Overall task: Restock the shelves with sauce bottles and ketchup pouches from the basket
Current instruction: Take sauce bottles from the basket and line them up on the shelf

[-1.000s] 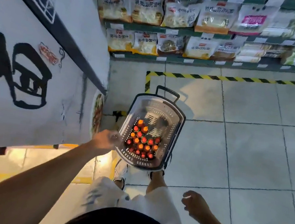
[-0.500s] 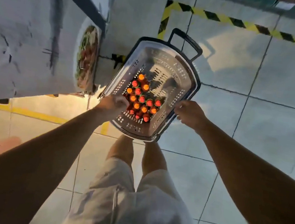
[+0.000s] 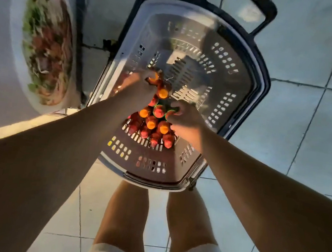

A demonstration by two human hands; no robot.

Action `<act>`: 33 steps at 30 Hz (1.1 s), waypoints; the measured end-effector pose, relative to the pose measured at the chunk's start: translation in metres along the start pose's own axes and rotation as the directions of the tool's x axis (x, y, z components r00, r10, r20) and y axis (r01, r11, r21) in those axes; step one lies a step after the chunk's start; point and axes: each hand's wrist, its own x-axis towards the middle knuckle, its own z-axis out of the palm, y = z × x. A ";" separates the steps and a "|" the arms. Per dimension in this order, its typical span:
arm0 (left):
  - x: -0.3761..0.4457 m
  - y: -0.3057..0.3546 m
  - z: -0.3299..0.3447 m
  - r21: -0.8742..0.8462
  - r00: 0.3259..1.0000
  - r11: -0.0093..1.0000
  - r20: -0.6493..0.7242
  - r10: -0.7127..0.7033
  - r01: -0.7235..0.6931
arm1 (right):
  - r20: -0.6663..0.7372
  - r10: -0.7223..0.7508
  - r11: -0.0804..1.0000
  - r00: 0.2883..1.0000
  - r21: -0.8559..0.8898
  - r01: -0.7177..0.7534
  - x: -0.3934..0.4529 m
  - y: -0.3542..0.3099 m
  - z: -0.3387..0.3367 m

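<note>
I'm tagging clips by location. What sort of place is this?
Probably a shop floor. A wheeled shopping basket full of sauce bottles stands on a tiled floor, beside a wall panel with a big food picture. No shelves are in view.

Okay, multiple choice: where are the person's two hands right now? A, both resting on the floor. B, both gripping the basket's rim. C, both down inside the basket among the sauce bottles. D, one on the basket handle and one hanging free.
C: the left hand and the right hand both reach inside the basket, fingers curled on the sauce bottles clustered there.
</note>
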 end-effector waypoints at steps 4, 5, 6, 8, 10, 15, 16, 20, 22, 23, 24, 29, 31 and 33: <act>0.039 -0.021 0.025 0.008 0.997 0.997 -0.011 0.073 -0.073 | -0.112 -0.028 0.992 0.993 0.123 0.042 0.054 0.004 0.022; 0.049 -0.024 0.030 -0.027 0.996 0.996 -0.021 0.082 -0.083 | -0.147 -0.025 0.985 0.989 0.168 0.050 0.069 0.008 0.028; 0.060 -0.026 0.034 -0.046 0.995 0.994 -0.038 0.093 -0.095 | -0.161 -0.028 0.977 0.987 0.204 0.061 0.081 0.013 0.033; 0.076 -0.029 0.039 -0.015 0.992 0.994 -0.061 0.106 -0.107 | -0.137 -0.033 0.989 0.990 0.139 0.052 0.100 0.021 0.042; 0.092 -0.034 0.043 0.015 0.990 0.994 -0.087 0.107 -0.106 | -0.182 -0.065 0.994 0.981 0.077 0.080 0.113 0.027 0.050; 0.105 -0.048 0.045 -0.064 0.993 0.993 -0.069 0.098 -0.102 | -0.305 -0.126 0.986 0.944 0.064 0.153 0.134 0.027 0.066; 0.102 -0.048 0.043 -0.091 0.994 0.991 -0.059 0.089 -0.094 | -0.332 -0.124 0.982 0.935 0.094 0.163 0.136 0.024 0.067; 0.096 -0.044 0.038 -0.194 1.000 0.981 -0.029 0.001 -0.006 | -0.393 -0.077 0.973 0.916 0.170 0.154 0.146 0.030 0.073; 0.089 -0.042 0.035 -0.250 0.999 0.968 -0.017 -0.032 0.027 | -0.379 -0.024 0.960 0.925 0.250 0.128 0.143 0.034 0.071; 0.084 -0.040 0.033 -0.271 0.999 0.962 -0.014 -0.032 0.027 | -0.401 -0.036 0.956 0.915 0.253 0.149 0.139 0.036 0.068; 0.077 -0.038 0.030 -0.284 1.000 0.959 -0.014 -0.026 0.021 | -0.444 -0.067 0.942 0.893 0.266 0.203 0.134 0.039 0.064; 0.020 -0.027 0.012 -0.332 1.000 0.943 0.002 0.023 -0.021 | -0.394 -0.025 0.933 0.919 0.320 0.163 0.060 0.022 0.040; -0.017 -0.021 0.000 -0.372 0.999 0.928 -0.006 0.033 -0.033 | -0.398 -0.006 0.923 0.917 0.350 0.158 0.023 0.015 0.028; -0.056 -0.015 -0.015 -0.398 0.998 0.915 -0.021 0.060 -0.064 | -0.431 -0.020 0.936 0.902 0.309 0.168 -0.020 0.005 0.014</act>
